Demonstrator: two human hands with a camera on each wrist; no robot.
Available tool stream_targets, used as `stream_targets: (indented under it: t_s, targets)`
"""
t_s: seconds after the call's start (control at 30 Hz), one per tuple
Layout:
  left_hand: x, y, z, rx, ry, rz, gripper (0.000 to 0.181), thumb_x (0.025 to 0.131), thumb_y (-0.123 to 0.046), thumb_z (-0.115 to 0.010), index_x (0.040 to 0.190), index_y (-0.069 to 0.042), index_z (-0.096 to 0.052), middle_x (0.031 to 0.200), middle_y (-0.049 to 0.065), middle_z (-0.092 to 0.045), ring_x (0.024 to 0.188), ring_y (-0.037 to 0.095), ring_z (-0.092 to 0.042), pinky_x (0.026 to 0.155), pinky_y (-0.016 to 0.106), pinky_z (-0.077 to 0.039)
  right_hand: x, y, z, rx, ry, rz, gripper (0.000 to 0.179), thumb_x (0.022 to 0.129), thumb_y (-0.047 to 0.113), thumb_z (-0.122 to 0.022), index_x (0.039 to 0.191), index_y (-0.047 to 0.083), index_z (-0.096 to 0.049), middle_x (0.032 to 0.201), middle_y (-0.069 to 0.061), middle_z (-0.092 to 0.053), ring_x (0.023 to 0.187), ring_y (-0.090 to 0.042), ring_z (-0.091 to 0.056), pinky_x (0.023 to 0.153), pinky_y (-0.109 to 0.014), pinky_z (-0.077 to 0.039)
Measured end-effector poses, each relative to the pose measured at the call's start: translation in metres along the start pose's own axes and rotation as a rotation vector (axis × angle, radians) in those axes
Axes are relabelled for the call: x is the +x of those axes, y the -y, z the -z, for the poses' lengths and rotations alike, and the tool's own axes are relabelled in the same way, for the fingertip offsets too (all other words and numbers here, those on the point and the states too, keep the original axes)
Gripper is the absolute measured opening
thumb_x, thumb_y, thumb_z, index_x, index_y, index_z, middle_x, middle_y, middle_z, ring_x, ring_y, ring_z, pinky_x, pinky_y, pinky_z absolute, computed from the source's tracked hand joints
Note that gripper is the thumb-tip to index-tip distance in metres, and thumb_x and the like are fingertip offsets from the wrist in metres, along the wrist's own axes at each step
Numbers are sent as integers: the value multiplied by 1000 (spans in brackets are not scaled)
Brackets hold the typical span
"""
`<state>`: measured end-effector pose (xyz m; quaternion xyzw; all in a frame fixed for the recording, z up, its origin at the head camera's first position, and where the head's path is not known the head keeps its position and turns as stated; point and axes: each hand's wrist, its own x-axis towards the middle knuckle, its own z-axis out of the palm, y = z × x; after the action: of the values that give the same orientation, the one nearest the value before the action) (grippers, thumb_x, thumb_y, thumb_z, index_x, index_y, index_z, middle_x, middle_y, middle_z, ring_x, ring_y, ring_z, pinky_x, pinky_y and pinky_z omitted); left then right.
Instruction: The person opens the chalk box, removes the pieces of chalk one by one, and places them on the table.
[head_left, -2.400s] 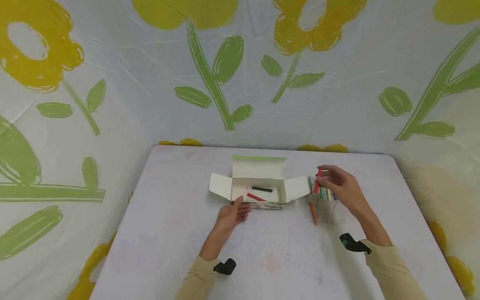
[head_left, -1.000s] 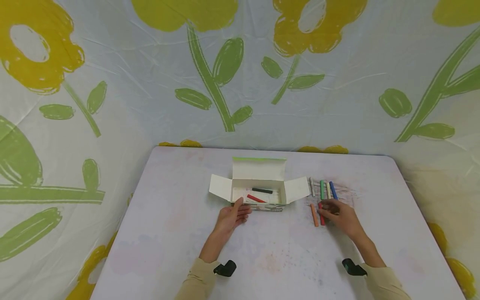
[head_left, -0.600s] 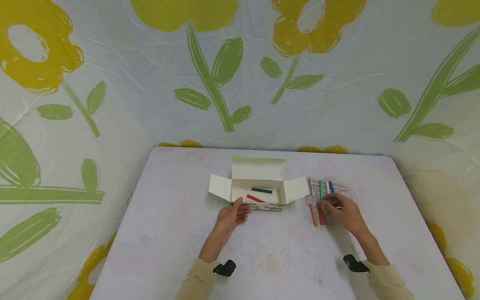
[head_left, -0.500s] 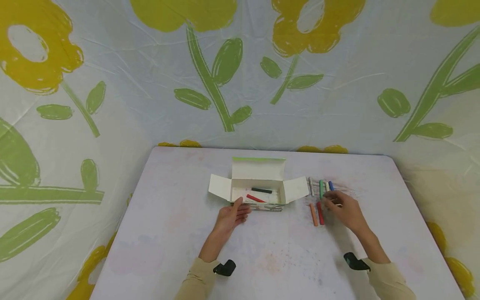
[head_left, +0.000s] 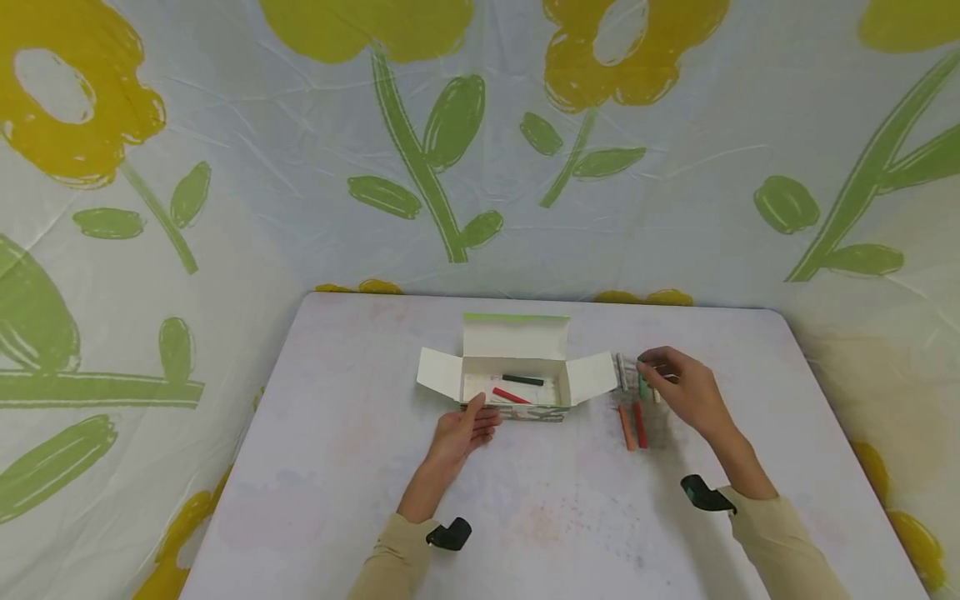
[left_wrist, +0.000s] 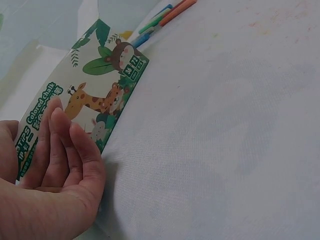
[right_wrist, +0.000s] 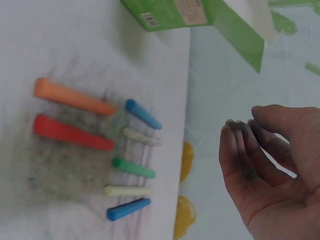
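Note:
My left hand (head_left: 453,437) holds the front wall of an open cardboard chalk box (left_wrist: 95,100), thumb over the rim and fingers along the printed outside. A black chalk (head_left: 523,380) and a red chalk stick (head_left: 510,395) lie inside it. My right hand (head_left: 686,387) hovers over the chalks right of the box, its fingers loosely bent with nothing between them and its fingertips dusty. Below it an orange chalk (right_wrist: 75,96) and another red chalk (right_wrist: 72,132) lie side by side. Beyond them is a row with green (right_wrist: 134,168), pale yellow (right_wrist: 128,191), greyish-white (right_wrist: 142,136) and two blue chalks (right_wrist: 128,209).
The box's side flaps (head_left: 592,379) and rear lid (head_left: 516,336) stand spread out. Chalk dust smudges the white tabletop (head_left: 337,500) around the sticks. A flower-printed cloth (head_left: 300,167) hangs behind the table.
My right hand has laid a red chalk beside the orange one, let go, and lifted away towards the far row. My left hand has stayed at the box.

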<state>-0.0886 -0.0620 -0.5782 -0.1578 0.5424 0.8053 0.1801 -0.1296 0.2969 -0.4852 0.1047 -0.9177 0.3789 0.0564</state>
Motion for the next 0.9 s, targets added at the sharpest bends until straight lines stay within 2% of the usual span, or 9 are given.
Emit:
stream_targets:
  t_s: [0.2,0.4,0.43,0.5,0.67,0.77,0.9]
  targets:
    - [0,0,0,3,-2,-2,56,101,-45,-66,112,11,-69,96,7,-76,88,15,-69,76,22,-56,16,16,-2,19,-11,49,23,102,15,-67,117,-3,-68,105,-19,-72,94,-32,-69,80,0,-42]
    - [0,0,1,-2,3,-6,56,100,-45,-66,111,10,-70,96,7,-76,87,15,-69,77,23,-56,31,29,-7,56,-7,87,21,101,14,-68,115,-2,-68,104,-16,-73,90,0,-63,80,-3,-45]
    - [-1,0,1,-3,2,-7,56,100,-45,-66,111,10,-70,95,7,-76,87,15,-69,76,22,-56,33,32,-9,66,-2,89,20,101,13,-67,115,-2,-68,104,-16,-73,89,2,-62,80,-3,-46]
    - [0,0,1,-6,-1,-6,56,100,-45,-67,111,10,-70,95,7,-76,86,14,-69,76,22,-56,36,36,-13,90,7,98,20,101,12,-67,115,-2,-68,104,-16,-73,88,-3,-65,80,-4,-47]
    - [1,0,1,-18,1,3,55,100,-44,-67,111,10,-70,95,7,-76,86,14,-68,76,23,-56,43,48,-28,104,35,111,20,100,12,-69,115,-3,-69,103,-15,-74,91,-30,-70,79,-5,-47]
    - [1,0,1,-16,3,8,57,100,-45,-67,112,10,-70,96,7,-76,86,13,-68,77,23,-56,44,54,-37,96,56,122,20,100,12,-70,115,-2,-69,103,-14,-74,95,-32,-70,79,-8,-49]
    - [0,0,0,-10,4,5,57,101,-45,-65,113,11,-69,96,7,-76,85,13,-68,77,23,-55,46,60,-49,114,94,152,19,99,9,-70,115,-3,-69,103,-15,-73,94,-32,-70,82,-27,-58]
